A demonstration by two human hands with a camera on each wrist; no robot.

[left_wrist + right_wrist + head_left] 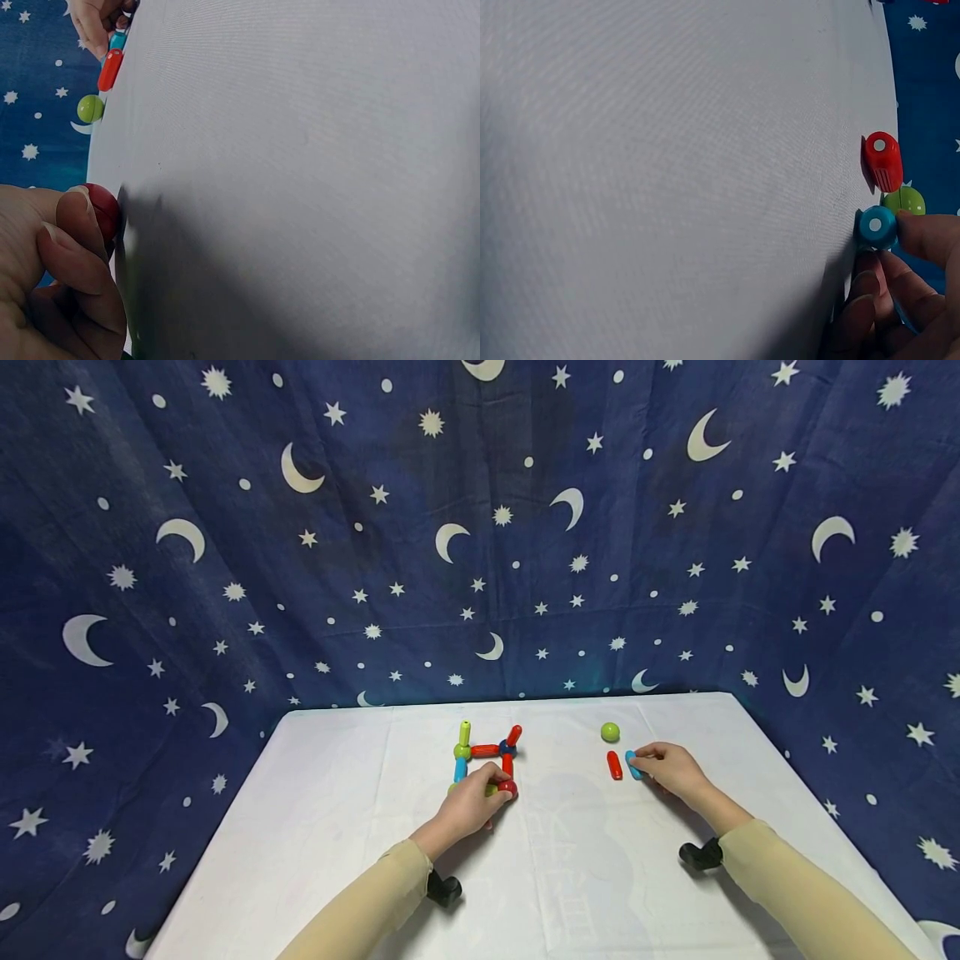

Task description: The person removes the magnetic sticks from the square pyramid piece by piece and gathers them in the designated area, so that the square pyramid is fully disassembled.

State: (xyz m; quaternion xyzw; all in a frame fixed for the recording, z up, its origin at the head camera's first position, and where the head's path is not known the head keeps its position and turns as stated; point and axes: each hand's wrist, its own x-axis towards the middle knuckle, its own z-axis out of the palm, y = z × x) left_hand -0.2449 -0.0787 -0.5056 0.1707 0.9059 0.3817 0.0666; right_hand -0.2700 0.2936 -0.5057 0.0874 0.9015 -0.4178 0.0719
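A square built of coloured toy rods and balls lies on the table left of centre, with a lime ball (462,751) and a dark blue ball (507,747) at its far corners. My left hand (470,799) grips its near side at the red ball (103,211), fingers curled there and hiding part of the near rod. Off to the right, my right hand (675,770) pinches a blue rod (877,227) between thumb and fingers, low over the table. Just left of that rod lies a loose red rod (615,765).
A loose lime ball (611,732) sits beyond the red rod. Two short rods, one lime (465,732) and one red (514,735), stick out from the square's far corners. The white table (337,827) ends at a dark blue curtain (450,585) with moons and stars.
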